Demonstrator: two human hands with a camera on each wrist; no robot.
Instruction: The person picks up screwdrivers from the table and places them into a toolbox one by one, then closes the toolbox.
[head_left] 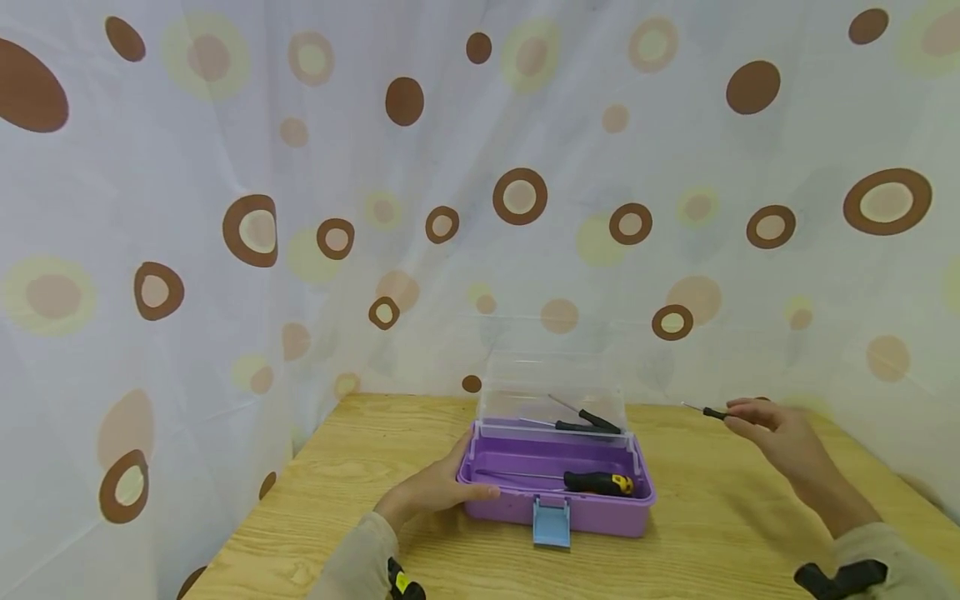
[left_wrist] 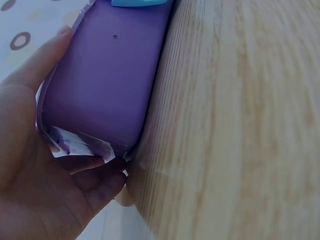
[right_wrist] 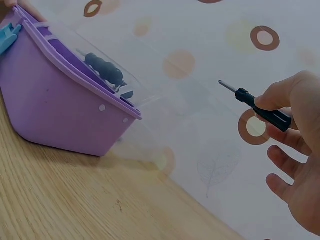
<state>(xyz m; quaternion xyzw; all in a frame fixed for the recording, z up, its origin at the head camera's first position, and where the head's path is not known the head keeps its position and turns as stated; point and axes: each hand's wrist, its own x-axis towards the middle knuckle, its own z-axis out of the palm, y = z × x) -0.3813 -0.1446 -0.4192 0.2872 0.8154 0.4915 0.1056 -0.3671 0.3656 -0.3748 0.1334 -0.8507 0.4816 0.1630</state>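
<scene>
A purple toolbox [head_left: 510, 510] stands on the table with its clear lid [head_left: 517, 392] swung back and its blue latch [head_left: 552, 527] hanging down in front. My left hand [head_left: 438, 485] grips the box's left end, thumb over the front rim; the left wrist view shows the fingers bent round that end wall [left_wrist: 95, 75]. To the right of the box, my right hand [head_left: 791, 450] is raised above the table and pinches a small black-handled screwdriver [right_wrist: 274, 118] between thumb and forefinger. Its short metal tip points left, toward the box.
Inside the box lies a long screwdriver with a black and yellow handle [head_left: 596, 483]. Two black-handled screwdrivers [head_left: 581, 427] rest in the opened lid. The wooden table [head_left: 337, 475] meets a dotted white curtain [head_left: 450, 150] at the back and left.
</scene>
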